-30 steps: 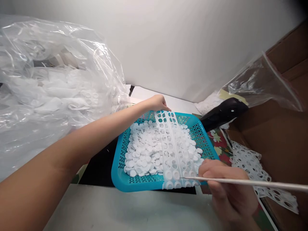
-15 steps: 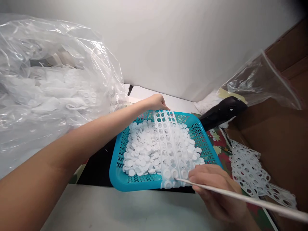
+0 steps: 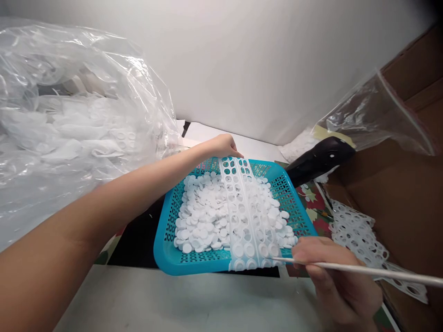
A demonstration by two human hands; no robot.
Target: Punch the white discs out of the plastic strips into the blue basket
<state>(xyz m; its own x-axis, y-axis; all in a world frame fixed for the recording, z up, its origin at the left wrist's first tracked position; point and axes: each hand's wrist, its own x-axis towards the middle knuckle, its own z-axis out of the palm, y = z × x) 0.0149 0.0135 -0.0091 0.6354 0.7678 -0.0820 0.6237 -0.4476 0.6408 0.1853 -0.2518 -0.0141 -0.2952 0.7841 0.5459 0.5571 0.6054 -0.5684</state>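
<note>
A white perforated sheet (image 3: 242,198) with rows of round holes lies across a blue plastic basket (image 3: 173,267). My left hand (image 3: 226,146) pinches the sheet's far end at the basket's back rim. Near the front rim, my right hand (image 3: 339,272) is closed around a thin pale stick (image 3: 377,271). The stick's tip touches or nearly touches one of the discs still set in the sheet's near rows. Most holes farther back are open. Beneath and around the sheet, loose white discs (image 3: 200,221) fill much of the basket.
At left stands a large clear plastic bag (image 3: 138,83) with white sheets inside. A black handle-like object (image 3: 318,159) sticks out behind the basket. A cardboard box (image 3: 398,203) at right has a clear bag (image 3: 374,110) and punched-out sheets (image 3: 360,244) near it.
My right hand and the stick have moved to the right, so the tip is at a disc farther right in the near rows. My left hand stays at the far end.
</note>
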